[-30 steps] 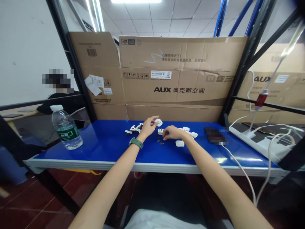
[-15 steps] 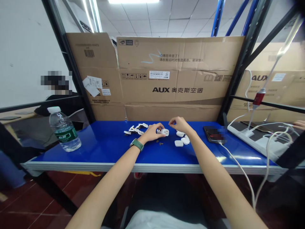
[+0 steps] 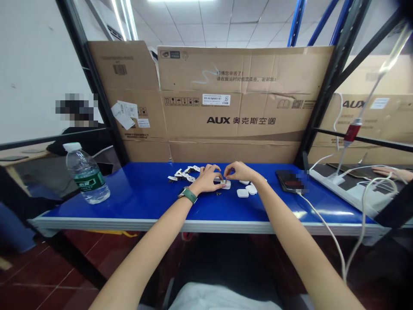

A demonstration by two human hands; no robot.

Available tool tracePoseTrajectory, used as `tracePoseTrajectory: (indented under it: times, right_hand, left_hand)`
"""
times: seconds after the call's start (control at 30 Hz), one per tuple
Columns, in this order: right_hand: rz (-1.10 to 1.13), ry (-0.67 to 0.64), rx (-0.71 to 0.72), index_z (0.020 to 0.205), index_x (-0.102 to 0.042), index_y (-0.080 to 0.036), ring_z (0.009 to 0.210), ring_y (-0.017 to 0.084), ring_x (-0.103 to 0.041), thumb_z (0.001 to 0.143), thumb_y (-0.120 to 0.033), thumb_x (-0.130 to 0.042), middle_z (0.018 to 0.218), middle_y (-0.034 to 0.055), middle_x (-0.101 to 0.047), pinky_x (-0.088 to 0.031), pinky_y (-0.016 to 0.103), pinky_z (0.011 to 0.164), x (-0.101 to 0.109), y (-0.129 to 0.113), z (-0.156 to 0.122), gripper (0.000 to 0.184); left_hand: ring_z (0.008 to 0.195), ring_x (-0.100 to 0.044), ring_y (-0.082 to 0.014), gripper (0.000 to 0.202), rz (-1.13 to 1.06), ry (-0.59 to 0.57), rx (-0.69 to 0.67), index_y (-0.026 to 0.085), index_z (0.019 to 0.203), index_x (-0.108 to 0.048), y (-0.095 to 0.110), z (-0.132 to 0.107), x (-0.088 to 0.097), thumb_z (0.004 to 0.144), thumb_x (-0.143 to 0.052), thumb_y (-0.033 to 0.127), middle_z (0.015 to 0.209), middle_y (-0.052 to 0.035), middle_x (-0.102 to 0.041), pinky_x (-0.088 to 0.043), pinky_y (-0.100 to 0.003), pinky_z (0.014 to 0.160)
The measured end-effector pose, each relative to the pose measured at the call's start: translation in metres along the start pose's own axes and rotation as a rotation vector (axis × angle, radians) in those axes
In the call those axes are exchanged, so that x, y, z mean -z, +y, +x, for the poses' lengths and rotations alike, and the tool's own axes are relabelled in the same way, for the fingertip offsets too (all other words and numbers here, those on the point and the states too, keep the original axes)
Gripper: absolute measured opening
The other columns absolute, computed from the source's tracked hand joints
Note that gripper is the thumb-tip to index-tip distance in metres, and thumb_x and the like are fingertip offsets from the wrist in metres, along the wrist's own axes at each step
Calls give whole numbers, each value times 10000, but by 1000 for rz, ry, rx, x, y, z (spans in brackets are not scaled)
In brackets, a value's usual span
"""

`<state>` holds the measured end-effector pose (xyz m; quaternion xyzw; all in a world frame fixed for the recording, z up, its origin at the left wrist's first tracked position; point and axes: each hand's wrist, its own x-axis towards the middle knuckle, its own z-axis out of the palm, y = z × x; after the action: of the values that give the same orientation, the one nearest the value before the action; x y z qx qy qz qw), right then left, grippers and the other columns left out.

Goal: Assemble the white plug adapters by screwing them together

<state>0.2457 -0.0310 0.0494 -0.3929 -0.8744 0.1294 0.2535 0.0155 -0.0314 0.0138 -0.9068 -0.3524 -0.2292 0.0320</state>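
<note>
My left hand (image 3: pixel 207 178), with a green watch on its wrist, rests on the blue table (image 3: pixel 145 202) and pinches a small white plug part (image 3: pixel 226 184). My right hand (image 3: pixel 238 171) meets it from the right, fingertips pinched together just above the same part; what it holds is too small to make out. Several white plug shells (image 3: pixel 245 190) lie just right of my hands. A cluster of small white-and-metal pieces (image 3: pixel 183 174) lies to the left. Tiny brass screws (image 3: pixel 218 193) sit on the table below the part.
A water bottle (image 3: pixel 84 174) stands at the table's left. A dark phone (image 3: pixel 289 181) with a white cable lies at the right, beside a white power strip (image 3: pixel 342 190). Cardboard boxes (image 3: pixel 238 99) wall the back. Another person's hand (image 3: pixel 395 173) shows at far right; a person sits at left.
My left hand lowered the white part from the air to the table. My right hand lifted off the table, then came in to meet the part from the right.
</note>
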Motion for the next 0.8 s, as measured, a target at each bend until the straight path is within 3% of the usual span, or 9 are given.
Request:
tracePoseTrajectory:
  times: [0.13, 0.3, 0.47, 0.67, 0.8]
  right_hand:
    - [9, 1, -2, 910, -832, -215, 862, 180, -719, 772, -156, -733, 917, 5, -817, -501, 232, 816, -1, -2, 1, 180]
    - [-44, -21, -19, 873, -828, -199, 814, 174, -712, 800, -203, -742, 876, 10, -811, -493, 232, 777, 0, -7, -1, 113]
    - [-76, -53, -25, 861, -816, -199, 813, 163, -712, 776, -162, -728, 888, 3, -810, -481, 222, 763, -3, -10, 0, 128]
    - [-186, -74, -20, 865, -807, -191, 806, 167, -701, 758, -153, -705, 895, 22, -805, -471, 220, 744, -3, -16, -1, 152]
    - [-212, -85, 6, 864, -797, -202, 807, 166, -708, 768, -155, -694, 889, 18, -803, -474, 222, 766, -2, -21, -3, 149]
  left_hand:
    - [1306, -438, -337, 387, -18, -23, 1, 326, 1167, -741, -1, 0, 0, 885, -689, 586, 1459, -47, -539, -337, -503, 1052]
    - [1293, -454, -326, 275, -54, -52, -23, 312, 1040, -770, -1, 2, 1, 878, -714, 528, 1391, -35, -588, -330, -482, 1053]
    - [1247, -476, -320, 401, -64, -16, -5, 274, 1007, -755, -1, 2, -1, 841, -725, 639, 1328, -60, -615, -327, -468, 1038]
    - [1201, -492, -311, 426, -69, -4, 0, 259, 954, -745, 0, 1, -1, 808, -752, 659, 1273, -60, -618, -326, -455, 1024]
    - [1185, -503, -308, 457, -74, -8, -3, 262, 1039, -726, 1, 2, 0, 814, -746, 659, 1240, -65, -625, -328, -444, 1012]
